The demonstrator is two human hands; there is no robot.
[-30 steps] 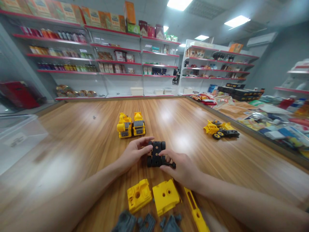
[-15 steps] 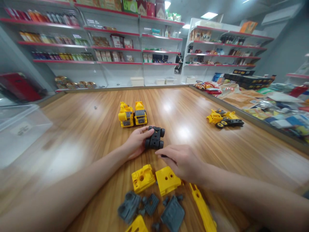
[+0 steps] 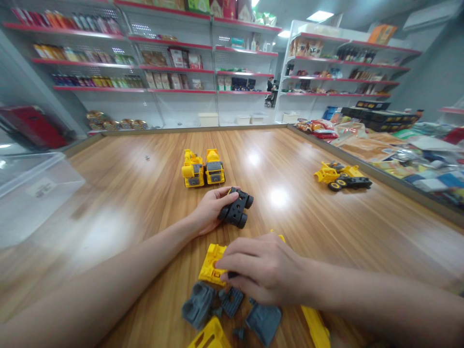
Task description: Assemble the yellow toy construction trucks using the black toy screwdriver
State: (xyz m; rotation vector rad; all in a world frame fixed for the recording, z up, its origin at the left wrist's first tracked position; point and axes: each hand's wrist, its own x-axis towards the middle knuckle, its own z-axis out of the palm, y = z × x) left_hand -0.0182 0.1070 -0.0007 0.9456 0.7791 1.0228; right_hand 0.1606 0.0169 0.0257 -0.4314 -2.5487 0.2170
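Observation:
My left hand (image 3: 213, 209) is closed on a black toy-truck chassis (image 3: 237, 208) with wheels, held above the table with its flat side facing me. Lower down, my right hand (image 3: 263, 268) is curled round a small black piece (image 3: 232, 274), mostly hidden by the fingers. Its fingertips overlap a yellow toy body part (image 3: 212, 265); whether they touch it I cannot tell. Just in front lie a grey cab-like part (image 3: 197, 305), a grey ribbed part (image 3: 232, 302), a grey bucket-like part (image 3: 264, 321) and a yellow frame part (image 3: 212, 336). A long yellow arm (image 3: 315, 326) is partly under my right forearm.
Two yellow toy trucks (image 3: 203, 169) stand side by side beyond my left hand. Another partly assembled yellow and black toy vehicle (image 3: 342, 178) sits to the right. A clear plastic bin (image 3: 39, 193) is at left. Packaged goods (image 3: 384, 150) line the table's right edge.
My right hand has moved down and left, away from the chassis, and now covers a second yellow body part. The chassis has tilted in my left hand. The view has shifted slightly.

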